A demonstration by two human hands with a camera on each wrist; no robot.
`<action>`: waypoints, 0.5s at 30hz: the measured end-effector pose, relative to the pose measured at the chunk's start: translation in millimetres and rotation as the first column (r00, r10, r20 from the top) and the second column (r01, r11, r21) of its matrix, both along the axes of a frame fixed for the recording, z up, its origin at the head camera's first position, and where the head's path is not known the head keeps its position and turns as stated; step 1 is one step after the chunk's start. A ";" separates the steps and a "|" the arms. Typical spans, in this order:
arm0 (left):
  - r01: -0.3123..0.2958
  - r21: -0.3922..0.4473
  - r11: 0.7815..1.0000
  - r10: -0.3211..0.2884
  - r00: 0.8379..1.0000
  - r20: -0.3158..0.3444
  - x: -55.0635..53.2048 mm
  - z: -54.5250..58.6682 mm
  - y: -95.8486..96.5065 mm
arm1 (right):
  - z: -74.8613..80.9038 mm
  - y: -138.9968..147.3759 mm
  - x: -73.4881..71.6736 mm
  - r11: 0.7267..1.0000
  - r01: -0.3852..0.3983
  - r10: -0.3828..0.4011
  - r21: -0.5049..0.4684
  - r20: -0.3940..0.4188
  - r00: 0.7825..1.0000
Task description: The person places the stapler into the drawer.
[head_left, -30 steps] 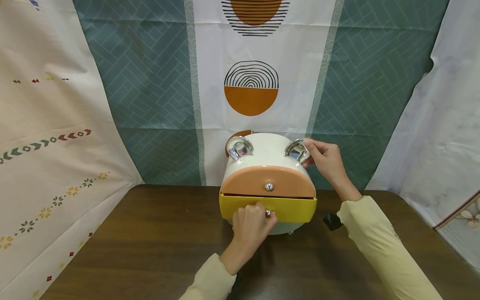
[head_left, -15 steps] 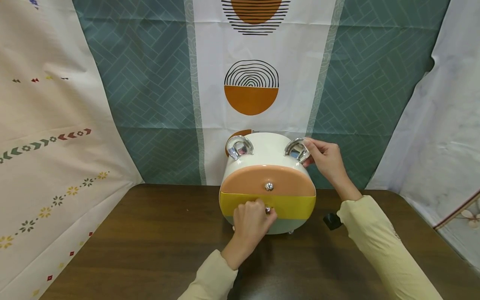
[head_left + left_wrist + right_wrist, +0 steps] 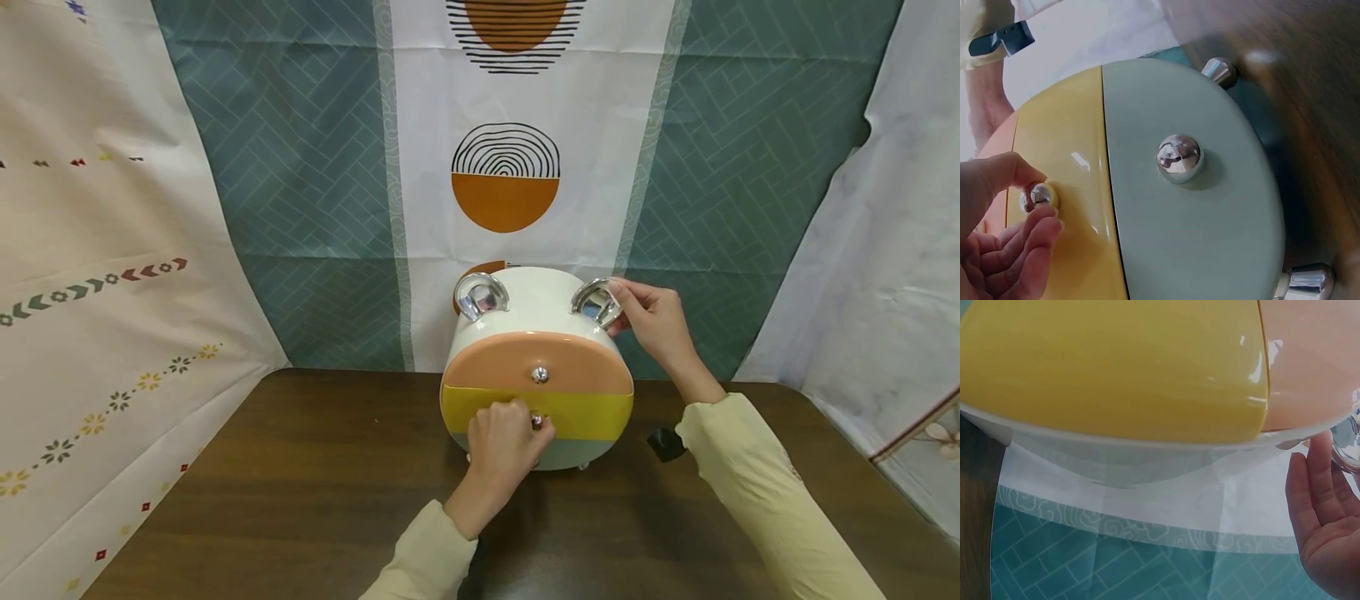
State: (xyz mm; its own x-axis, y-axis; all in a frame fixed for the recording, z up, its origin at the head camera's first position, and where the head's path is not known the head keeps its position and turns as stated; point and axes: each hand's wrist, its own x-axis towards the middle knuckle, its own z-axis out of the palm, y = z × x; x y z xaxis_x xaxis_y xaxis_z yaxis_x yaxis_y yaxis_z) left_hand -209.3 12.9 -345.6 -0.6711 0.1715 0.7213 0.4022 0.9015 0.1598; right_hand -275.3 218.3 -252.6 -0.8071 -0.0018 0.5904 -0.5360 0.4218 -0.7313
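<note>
A small rounded chest (image 3: 542,292) with a white body and a coloured drawer front stands on the table. My left hand (image 3: 498,446) is at the yellow drawer (image 3: 588,415), which sits flush between the orange drawer (image 3: 487,358) above and the grey-green drawer (image 3: 1166,244) below. Thumb and fingers pinch its silver knob (image 3: 1044,195) in the left wrist view. At the upper right, my right hand (image 3: 654,323) holds the edge of a shiny silver ear-like piece (image 3: 594,303) on top of the chest. Its matching piece (image 3: 482,297) on the left is untouched.
The dark wooden table (image 3: 300,483) spreads out around the chest. A patterned cloth (image 3: 315,183) hangs directly behind, with pale cloths on both sides. A black wrist device (image 3: 665,444) shows at the right sleeve. Short silver feet (image 3: 1219,72) hold the chest up.
The yellow drawer, slightly out with a dark gap above it a second ago, has slid in flush, the left hand moving with it. The right hand has stayed on the silver piece.
</note>
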 end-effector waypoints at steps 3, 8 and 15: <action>0.001 -0.009 1.000 -0.001 1.000 0.015 3.2 -1.2 -3.2 | 0.1 0.9 1.3 1.000 -0.006 0.006 0.013 0.020 1.000; 0.048 0.047 0.998 -0.051 0.997 0.058 10.4 -0.5 -16.0 | 1.4 3.8 5.8 0.996 -0.009 0.001 0.085 0.089 0.996; 0.144 0.126 0.982 -0.152 0.986 0.061 14.3 8.1 -50.1 | 5.7 15.7 15.7 0.983 -0.003 -0.023 0.184 0.141 0.990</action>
